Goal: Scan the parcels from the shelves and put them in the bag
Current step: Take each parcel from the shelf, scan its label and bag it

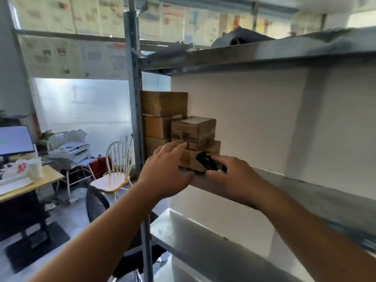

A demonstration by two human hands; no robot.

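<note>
Just beyond the loosely spread fingertips of the left hand (pixel 162 171), nearer than the right hand (pixel 230 178) curled around a black scanner (pixel 209 162): small taped cardboard parcel (pixel 193 132), boxy, matte brown, long axis sideways, atop another carton on the metal shelf (pixel 305 192).
</note>
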